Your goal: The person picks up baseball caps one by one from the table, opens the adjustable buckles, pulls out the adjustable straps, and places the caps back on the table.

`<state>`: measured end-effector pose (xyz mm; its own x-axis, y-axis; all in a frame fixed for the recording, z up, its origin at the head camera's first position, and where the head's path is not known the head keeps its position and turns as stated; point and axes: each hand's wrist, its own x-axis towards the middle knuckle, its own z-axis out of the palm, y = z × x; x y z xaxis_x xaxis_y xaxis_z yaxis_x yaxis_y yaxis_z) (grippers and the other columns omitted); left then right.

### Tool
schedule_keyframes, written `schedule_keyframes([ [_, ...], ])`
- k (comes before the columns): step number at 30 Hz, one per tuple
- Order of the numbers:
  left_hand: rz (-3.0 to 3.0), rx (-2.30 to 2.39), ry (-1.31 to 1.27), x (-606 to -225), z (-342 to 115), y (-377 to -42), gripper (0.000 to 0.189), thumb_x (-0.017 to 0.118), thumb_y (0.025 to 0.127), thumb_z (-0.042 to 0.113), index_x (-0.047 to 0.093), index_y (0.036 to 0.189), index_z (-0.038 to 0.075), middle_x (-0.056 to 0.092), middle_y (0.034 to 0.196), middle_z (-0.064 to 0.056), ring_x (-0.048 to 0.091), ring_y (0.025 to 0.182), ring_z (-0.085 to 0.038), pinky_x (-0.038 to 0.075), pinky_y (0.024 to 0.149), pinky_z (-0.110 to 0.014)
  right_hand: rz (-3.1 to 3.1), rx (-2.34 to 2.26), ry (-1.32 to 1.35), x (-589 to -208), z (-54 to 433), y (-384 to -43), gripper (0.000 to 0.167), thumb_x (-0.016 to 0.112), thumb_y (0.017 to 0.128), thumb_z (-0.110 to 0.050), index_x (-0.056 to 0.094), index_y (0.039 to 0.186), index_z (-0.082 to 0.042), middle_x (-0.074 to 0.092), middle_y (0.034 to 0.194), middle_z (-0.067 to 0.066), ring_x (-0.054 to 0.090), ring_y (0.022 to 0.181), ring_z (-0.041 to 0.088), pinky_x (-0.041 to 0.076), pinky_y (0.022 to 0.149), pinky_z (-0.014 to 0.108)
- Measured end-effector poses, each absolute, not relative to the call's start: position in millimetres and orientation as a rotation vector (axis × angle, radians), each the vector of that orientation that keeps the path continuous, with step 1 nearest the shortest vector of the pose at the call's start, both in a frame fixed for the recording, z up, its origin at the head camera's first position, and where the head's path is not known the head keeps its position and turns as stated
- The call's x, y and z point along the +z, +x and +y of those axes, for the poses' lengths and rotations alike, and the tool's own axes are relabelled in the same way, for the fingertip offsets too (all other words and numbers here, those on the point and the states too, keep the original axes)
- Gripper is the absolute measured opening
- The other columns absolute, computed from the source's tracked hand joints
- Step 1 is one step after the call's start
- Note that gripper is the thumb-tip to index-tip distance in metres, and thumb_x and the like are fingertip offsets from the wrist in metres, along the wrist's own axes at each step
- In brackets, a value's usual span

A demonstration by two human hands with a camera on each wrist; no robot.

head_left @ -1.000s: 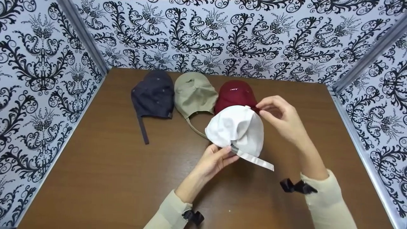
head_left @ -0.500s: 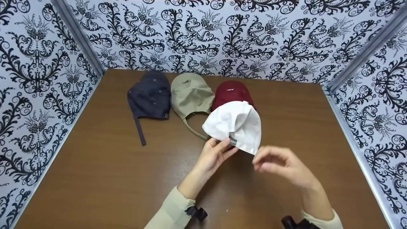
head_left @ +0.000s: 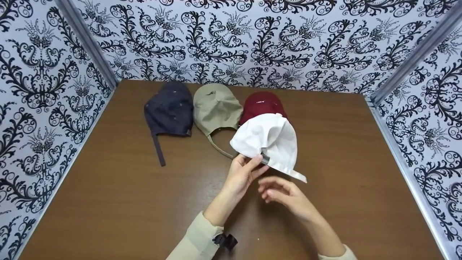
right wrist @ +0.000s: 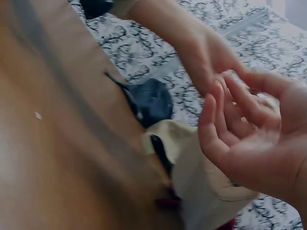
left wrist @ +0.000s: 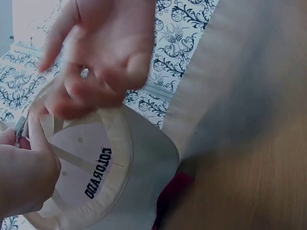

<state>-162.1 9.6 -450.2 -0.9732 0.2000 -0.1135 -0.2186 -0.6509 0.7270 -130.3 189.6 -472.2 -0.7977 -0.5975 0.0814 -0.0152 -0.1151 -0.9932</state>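
My left hand [head_left: 240, 175] holds a white cap [head_left: 278, 139] by its back edge, thumb on top beside the metal buckle [head_left: 265, 158]. The cap's loose strap end [head_left: 299, 176] sticks out to the right. In the left wrist view, dark stitched lettering [left wrist: 98, 173] shows inside the cap, and the fingers pinch near the metal buckle [left wrist: 20, 125]. Just below the cap, my right hand [head_left: 287, 196] hovers with loosely bent fingers and nothing in them; it is blurred in the left wrist view. Behind the white cap lies a red cap [head_left: 262, 104], partly covered.
Left of the red cap, a khaki cap [head_left: 218, 108] and a navy cap [head_left: 169, 110] lie in a row on the brown table [head_left: 126, 202]. The navy strap [head_left: 158, 151] hangs loose toward me. Patterned panels [head_left: 223, 39] enclose the back and sides.
My right hand has left the red cap's right side, come toward me past the white cap's strap, and moved left below the cap. My left hand keeps its hold; the white cap shifted slightly.
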Motion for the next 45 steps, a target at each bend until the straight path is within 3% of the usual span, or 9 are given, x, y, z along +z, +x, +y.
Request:
schedule_keyframes([
  [7, 1.287, 2.631, -0.058, -451, 7, -162, 0.031, 0.060, 0.095, 0.001, 0.050, 0.124, -0.002, 0.063, 0.099, -0.001, 0.066, 0.089, -0.010, 0.060, 0.080, -0.023, 1.796, -2.311, -0.281, -472, 167, -128, 0.032, 0.054, 0.099, -0.002, 0.046, 0.128, 0.009, 0.065, 0.112, 0.007, 0.065, 0.099, 0.014, 0.058, 0.087, 0.029],
  [18, 1.406, 2.555, -0.060, -453, 1, -161, 0.031, 0.061, 0.095, 0.001, 0.049, 0.123, -0.006, 0.064, 0.094, -0.004, 0.069, 0.081, -0.011, 0.061, 0.077, -0.024, 1.535, -2.717, -0.253, -476, 149, -136, 0.017, 0.054, 0.099, -0.002, 0.064, 0.108, -0.013, 0.069, 0.109, -0.006, 0.066, 0.101, 0.007, 0.054, 0.093, 0.024],
  [23, 1.635, 2.333, 0.056, -453, -11, -156, 0.019, 0.056, 0.100, 0.011, 0.056, 0.107, -0.008, 0.063, 0.079, 0.002, 0.064, 0.068, -0.006, 0.060, 0.068, -0.022, 1.514, -2.750, -0.274, -477, 144, -140, 0.017, 0.059, 0.096, 0.001, 0.069, 0.098, -0.013, 0.073, 0.101, -0.006, 0.068, 0.096, 0.005, 0.054, 0.093, 0.024],
  [26, 1.897, 2.107, 0.264, -447, -19, -149, 0.031, 0.056, 0.102, 0.018, 0.062, 0.090, -0.010, 0.063, 0.067, -0.004, 0.057, 0.058, -0.004, 0.053, 0.058, -0.017, 1.500, -2.760, -0.216, -476, 142, -141, 0.019, 0.059, 0.094, 0.004, 0.069, 0.095, -0.012, 0.073, 0.097, -0.006, 0.068, 0.093, 0.005, 0.055, 0.093, 0.024],
  [29, 2.180, 1.983, 0.433, -436, -24, -140, 0.032, 0.062, 0.099, 0.021, 0.067, 0.080, -0.005, 0.067, 0.064, -0.011, 0.053, 0.052, -0.006, 0.045, 0.051, -0.016, 1.455, -2.785, -0.184, -475, 141, -140, 0.018, 0.061, 0.093, 0.005, 0.069, 0.094, -0.011, 0.073, 0.096, -0.005, 0.068, 0.093, 0.005, 0.055, 0.092, 0.024],
  [31, 2.423, 1.935, 0.480, -430, -24, -135, 0.023, 0.067, 0.095, 0.022, 0.070, 0.083, 0.003, 0.071, 0.071, -0.012, 0.056, 0.055, -0.007, 0.047, 0.053, -0.018, 1.421, -2.804, -0.201, -475, 141, -140, 0.017, 0.061, 0.093, 0.005, 0.070, 0.095, -0.009, 0.074, 0.097, -0.003, 0.069, 0.094, 0.007, 0.056, 0.092, 0.025],
  [34, 2.785, 1.835, 0.482, -426, -21, -132, 0.012, 0.073, 0.091, 0.021, 0.069, 0.092, 0.010, 0.071, 0.080, -0.002, 0.061, 0.064, -0.007, 0.053, 0.058, -0.019, 1.388, -2.819, -0.242, -476, 139, -140, 0.017, 0.059, 0.094, 0.006, 0.070, 0.098, -0.007, 0.075, 0.101, 0.001, 0.071, 0.097, 0.010, 0.058, 0.092, 0.028],
  [36, 3.002, 1.707, 0.443, -428, -18, -131, 0.017, 0.076, 0.089, 0.023, 0.066, 0.097, 0.012, 0.069, 0.084, 0.002, 0.063, 0.069, -0.006, 0.055, 0.062, -0.020, 1.384, -2.819, -0.261, -477, 138, -140, 0.019, 0.059, 0.094, 0.006, 0.070, 0.100, -0.007, 0.075, 0.102, 0.002, 0.071, 0.098, 0.012, 0.058, 0.093, 0.029],
  [45, 3.313, 1.392, 0.385, -434, -12, -130, 0.022, 0.078, 0.087, 0.032, 0.065, 0.097, 0.017, 0.069, 0.084, 0.008, 0.066, 0.071, -0.004, 0.053, 0.062, -0.018, 1.493, -2.823, -0.159, -477, 133, -137, 0.019, 0.064, 0.090, 0.009, 0.067, 0.098, -0.008, 0.073, 0.097, -0.001, 0.069, 0.093, 0.008, 0.058, 0.091, 0.027],
])
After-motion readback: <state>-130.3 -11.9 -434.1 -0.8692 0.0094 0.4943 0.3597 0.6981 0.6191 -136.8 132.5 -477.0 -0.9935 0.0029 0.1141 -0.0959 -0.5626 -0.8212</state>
